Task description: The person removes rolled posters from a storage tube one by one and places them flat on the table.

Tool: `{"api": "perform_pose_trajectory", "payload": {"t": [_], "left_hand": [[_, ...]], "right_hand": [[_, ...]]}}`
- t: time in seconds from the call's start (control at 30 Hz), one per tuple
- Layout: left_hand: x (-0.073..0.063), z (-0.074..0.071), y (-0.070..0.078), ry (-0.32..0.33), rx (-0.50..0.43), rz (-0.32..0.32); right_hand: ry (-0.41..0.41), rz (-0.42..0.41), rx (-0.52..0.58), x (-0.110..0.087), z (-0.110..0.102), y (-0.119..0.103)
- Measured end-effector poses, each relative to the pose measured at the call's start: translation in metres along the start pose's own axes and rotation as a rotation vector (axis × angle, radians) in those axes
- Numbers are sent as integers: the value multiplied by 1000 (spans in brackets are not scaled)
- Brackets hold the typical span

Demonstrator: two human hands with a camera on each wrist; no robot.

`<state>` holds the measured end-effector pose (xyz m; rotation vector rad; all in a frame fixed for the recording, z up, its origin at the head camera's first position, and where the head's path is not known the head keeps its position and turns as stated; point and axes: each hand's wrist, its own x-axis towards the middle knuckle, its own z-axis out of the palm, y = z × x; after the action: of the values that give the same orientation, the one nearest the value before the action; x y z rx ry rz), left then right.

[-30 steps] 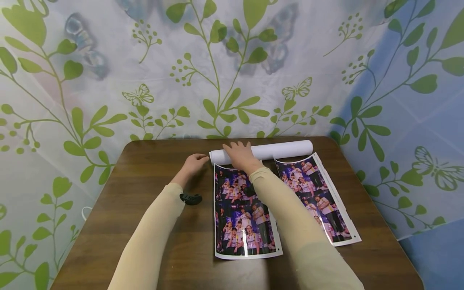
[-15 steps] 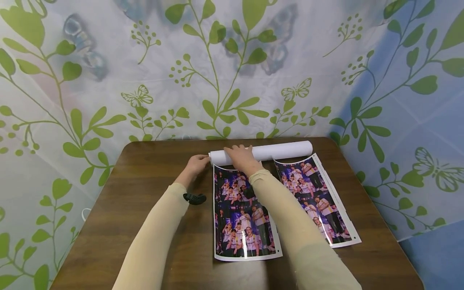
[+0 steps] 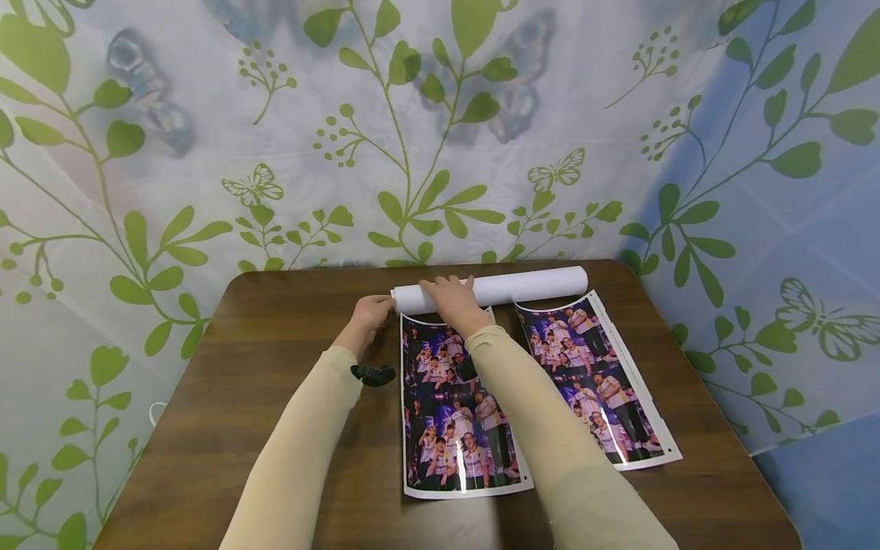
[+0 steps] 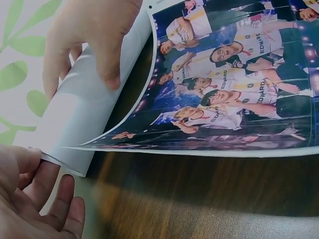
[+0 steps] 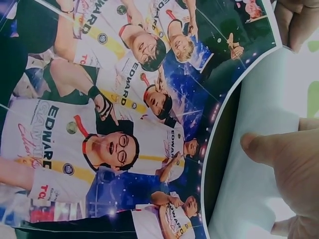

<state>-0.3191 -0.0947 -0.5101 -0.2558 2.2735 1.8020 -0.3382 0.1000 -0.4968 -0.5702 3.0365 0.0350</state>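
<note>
1. While the white roll [image 3: 529, 288] lies along the far side of the desk [image 3: 206, 443], both hands are on it; roll slightly slanted, its left end nearer the person.
2. Left hand [image 3: 371, 312] pinches the rim at the left end; one finger seems to sit inside the mouth.
3. Right hand [image 3: 452, 299] grips the roll from above near that same end, thumb on the near side, fingers over the far side.
4. Step in hand, by my reading: steadying the roll and handling its end. Next move probably calls for a light pinch on the rim and a steady right hand, so the paper neither creases nor rolls.
5. Left printed sheet [image 3: 447, 451]: just in front of the roll, far edge curled up beside it; contact unclear. Right printed sheet [image 3: 612, 389]: slanted, partly behind the right sleeve [image 3: 543, 435]. Either could be dragged by a forearm.
6. Edges: little wood behind the roll, then the patterned backdrop [image 3: 289, 137]. Most room to the left; narrower strips to the right and in front of the sheets.
</note>
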Motion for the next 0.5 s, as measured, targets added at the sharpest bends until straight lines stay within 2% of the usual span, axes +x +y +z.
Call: {"api": "perform_pose_trajectory", "payload": {"t": [0.27, 0.5], "left_hand": [[7, 1, -6, 11, -23, -23], [5, -2, -3, -4, -112, -60]], "right_hand": [[-2, 4, 15, -1, -1, -1], [14, 7, 0, 0, 0, -2]]}}
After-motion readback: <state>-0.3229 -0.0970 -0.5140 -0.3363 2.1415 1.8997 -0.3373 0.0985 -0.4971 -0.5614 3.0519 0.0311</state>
